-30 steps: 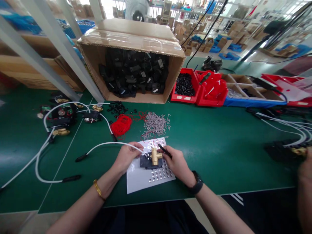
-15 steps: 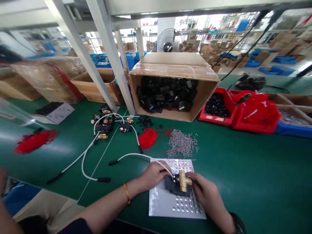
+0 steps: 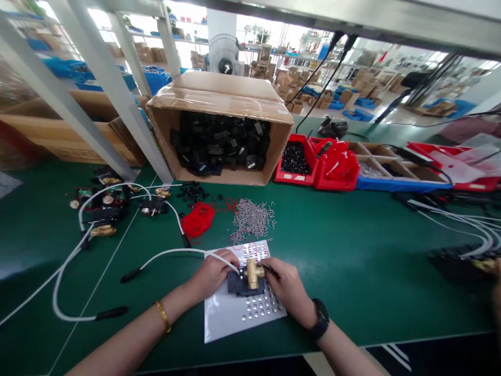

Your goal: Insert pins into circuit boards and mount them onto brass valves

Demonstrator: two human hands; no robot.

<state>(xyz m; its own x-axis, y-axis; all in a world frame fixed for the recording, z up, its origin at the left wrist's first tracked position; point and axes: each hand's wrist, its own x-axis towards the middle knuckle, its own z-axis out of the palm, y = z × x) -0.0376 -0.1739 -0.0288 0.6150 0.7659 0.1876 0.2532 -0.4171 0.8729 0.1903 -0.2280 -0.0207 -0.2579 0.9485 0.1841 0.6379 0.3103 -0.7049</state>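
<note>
My left hand (image 3: 211,274) is closed around the left side of a black part carrying a brass T-fitting (image 3: 253,272); a white cable (image 3: 172,253) runs out from under its fingers. My right hand (image 3: 287,284) is closed on a thin black tool (image 3: 270,270) whose tip points at the fitting. The part rests on a white sheet (image 3: 230,313) dotted with several small shiny discs. A pile of small metal pins (image 3: 250,216) and a bundle of red wire (image 3: 198,219) lie just beyond the sheet.
An open cardboard box (image 3: 219,99) of black parts stands behind. Red bins (image 3: 315,180) sit to its right. Assembled parts with brass fittings and white cables (image 3: 105,209) lie at left. A slanted metal post (image 3: 113,89) crosses at left. Another person's hand (image 3: 495,292) shows at the right edge.
The view has swung back to the right. Both hands stay on the brass fitting part over the white sheet; the right hand's tool tip is again visible at the fitting.
</note>
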